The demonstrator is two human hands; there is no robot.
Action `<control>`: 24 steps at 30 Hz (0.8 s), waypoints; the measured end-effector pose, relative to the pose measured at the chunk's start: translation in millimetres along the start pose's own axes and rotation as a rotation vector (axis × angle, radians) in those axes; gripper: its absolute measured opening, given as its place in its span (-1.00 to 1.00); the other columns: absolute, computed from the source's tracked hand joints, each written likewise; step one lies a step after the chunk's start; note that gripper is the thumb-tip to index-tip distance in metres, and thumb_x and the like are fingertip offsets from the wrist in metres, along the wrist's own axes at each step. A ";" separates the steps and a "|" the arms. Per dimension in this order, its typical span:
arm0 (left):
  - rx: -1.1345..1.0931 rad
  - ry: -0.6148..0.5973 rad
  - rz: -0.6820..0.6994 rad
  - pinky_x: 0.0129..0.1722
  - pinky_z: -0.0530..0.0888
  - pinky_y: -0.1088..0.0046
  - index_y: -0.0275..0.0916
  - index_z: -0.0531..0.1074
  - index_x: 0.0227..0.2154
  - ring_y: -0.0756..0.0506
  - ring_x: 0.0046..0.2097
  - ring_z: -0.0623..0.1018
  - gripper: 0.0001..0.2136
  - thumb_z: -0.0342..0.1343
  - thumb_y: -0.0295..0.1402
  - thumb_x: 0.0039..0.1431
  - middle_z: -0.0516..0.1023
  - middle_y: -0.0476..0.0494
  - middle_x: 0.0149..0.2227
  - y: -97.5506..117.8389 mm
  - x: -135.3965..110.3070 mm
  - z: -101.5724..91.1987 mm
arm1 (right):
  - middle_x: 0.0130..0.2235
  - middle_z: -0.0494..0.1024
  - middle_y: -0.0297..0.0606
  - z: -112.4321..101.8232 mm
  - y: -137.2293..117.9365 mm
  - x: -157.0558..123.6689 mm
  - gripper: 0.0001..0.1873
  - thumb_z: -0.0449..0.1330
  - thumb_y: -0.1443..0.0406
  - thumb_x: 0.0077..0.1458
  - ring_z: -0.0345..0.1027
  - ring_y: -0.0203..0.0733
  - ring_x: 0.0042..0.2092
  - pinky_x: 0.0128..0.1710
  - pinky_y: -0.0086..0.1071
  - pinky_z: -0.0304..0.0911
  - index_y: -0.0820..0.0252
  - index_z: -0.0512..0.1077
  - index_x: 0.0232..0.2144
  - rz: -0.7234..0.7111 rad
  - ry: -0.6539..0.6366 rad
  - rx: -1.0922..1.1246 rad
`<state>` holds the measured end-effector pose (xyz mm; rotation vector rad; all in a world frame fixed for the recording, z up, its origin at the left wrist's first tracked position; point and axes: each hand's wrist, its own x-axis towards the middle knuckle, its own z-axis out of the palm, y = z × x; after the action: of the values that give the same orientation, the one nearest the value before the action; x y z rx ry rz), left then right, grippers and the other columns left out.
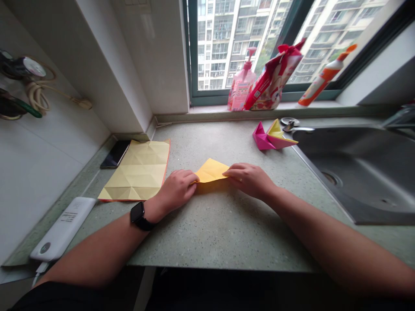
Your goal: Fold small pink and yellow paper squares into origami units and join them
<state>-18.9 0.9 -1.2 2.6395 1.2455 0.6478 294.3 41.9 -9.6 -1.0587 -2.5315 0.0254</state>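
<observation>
A folded sheet of orange-yellow paper (211, 170) is held just over the middle of the counter, its peak pointing to the window. My left hand (178, 186) pinches its left corner between thumb and fingers. At the opposite corner, my right hand (249, 178) grips the paper in the same way. Creased pale-yellow sheets (139, 166) with orange-red edges lie left of my left hand. A folded pink and yellow paper figure (272, 137) sits beyond my right hand, near the sink.
On the left of the speckled counter (207, 233) lie a black phone (116, 154) and a white power bank (63, 229) with a cable. A steel sink (363, 172) is at right. Along the sill stand a pink pump bottle (240, 86), a red bag (275, 80) and an orange-white bottle (324, 80).
</observation>
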 end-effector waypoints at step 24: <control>0.204 0.115 -0.055 0.29 0.51 -0.03 -0.20 0.43 0.27 -0.28 0.26 0.53 -0.52 -0.05 -0.64 0.39 0.53 -0.31 0.25 -20.0 -3.9 14.8 | 0.02 0.75 -0.16 8.5 10.6 1.6 -0.63 0.17 0.31 0.41 0.66 -0.04 -0.08 -0.14 -0.25 0.46 0.01 0.64 0.15 0.173 -0.093 0.019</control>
<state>-28.5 11.5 -21.9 2.7521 1.4851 0.7080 297.4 51.6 -18.6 -1.2937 -2.5073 0.1490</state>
